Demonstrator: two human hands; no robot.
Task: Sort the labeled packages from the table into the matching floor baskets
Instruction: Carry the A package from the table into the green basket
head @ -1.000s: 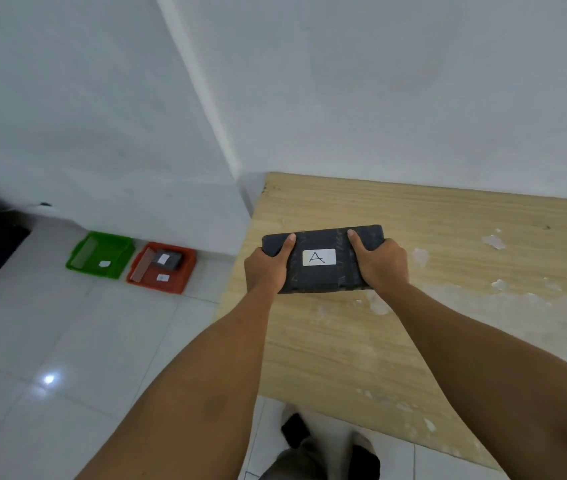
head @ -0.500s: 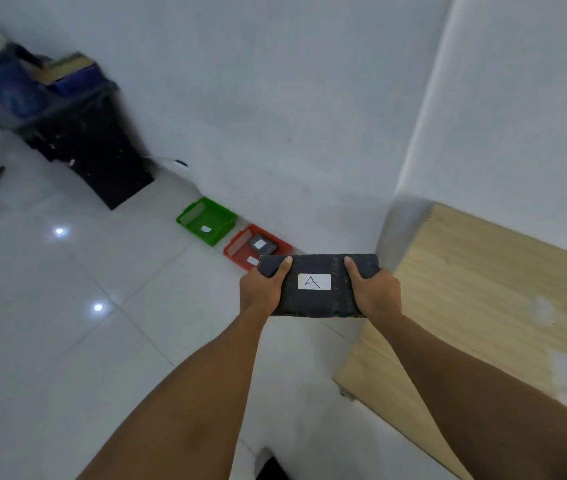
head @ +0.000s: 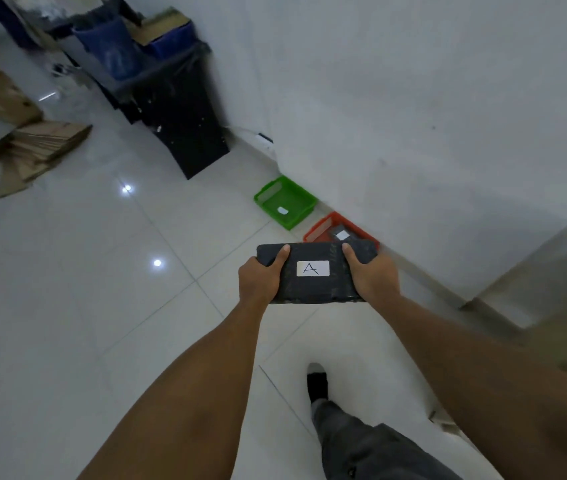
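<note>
Foot (head: 316,382) stepping on the white floor (head: 102,306) below the package, left hand (head: 260,278) and right hand (head: 372,276) fingers clamped on the ends of the black package (head: 313,289) labelled A, red basket (head: 316,230) just beyond the package holding another package (head: 342,234), green basket (head: 285,201) farther beside it

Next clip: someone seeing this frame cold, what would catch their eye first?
First, the dark package with a white label reading A, held at frame centre between the left hand and the right hand. Next, the two bright baskets on the floor along the wall just beyond it: a green basket with a small white tag, and an orange basket already holding a dark package.
</note>
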